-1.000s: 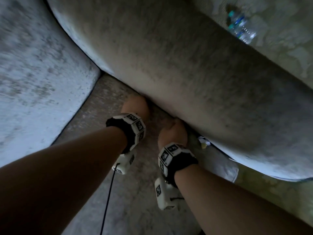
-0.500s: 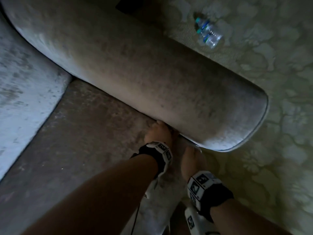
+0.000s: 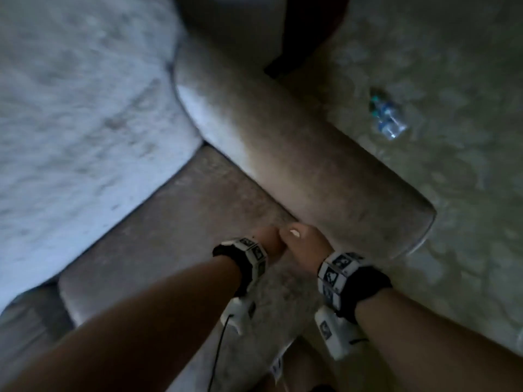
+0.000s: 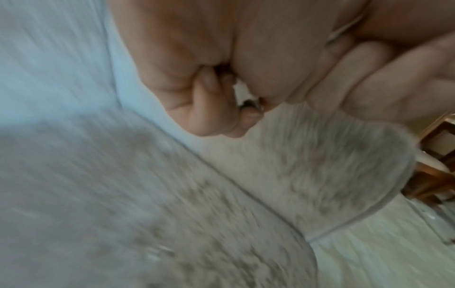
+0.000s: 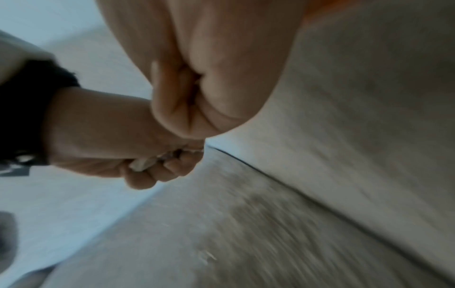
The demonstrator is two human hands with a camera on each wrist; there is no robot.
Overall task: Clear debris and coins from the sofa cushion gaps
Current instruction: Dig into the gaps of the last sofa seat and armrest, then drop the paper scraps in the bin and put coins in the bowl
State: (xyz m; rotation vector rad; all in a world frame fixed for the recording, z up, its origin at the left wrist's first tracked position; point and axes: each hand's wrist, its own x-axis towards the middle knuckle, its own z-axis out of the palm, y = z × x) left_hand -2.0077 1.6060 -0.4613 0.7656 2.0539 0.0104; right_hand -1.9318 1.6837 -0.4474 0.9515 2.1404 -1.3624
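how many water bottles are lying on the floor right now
1. A plastic water bottle lies on the patterned carpet beyond the sofa armrest; others may be hidden.

Both forearms are bare, with no sleeves in the head view. Each wrist wears a black fabric wristband [image 3: 239,264] ringed by a band of white square tiles printed with black fiducial-style patterns [image 3: 253,250]; the matching black band on the right wrist [image 3: 365,287] carries its own row of patterned white tiles [image 3: 332,271]. A white plastic camera housing hangs under each wrist: the left one [image 3: 240,312] has a thin black cable [image 3: 216,357] running from it, and the right one [image 3: 336,335] bears a small black-and-white marker on its side.
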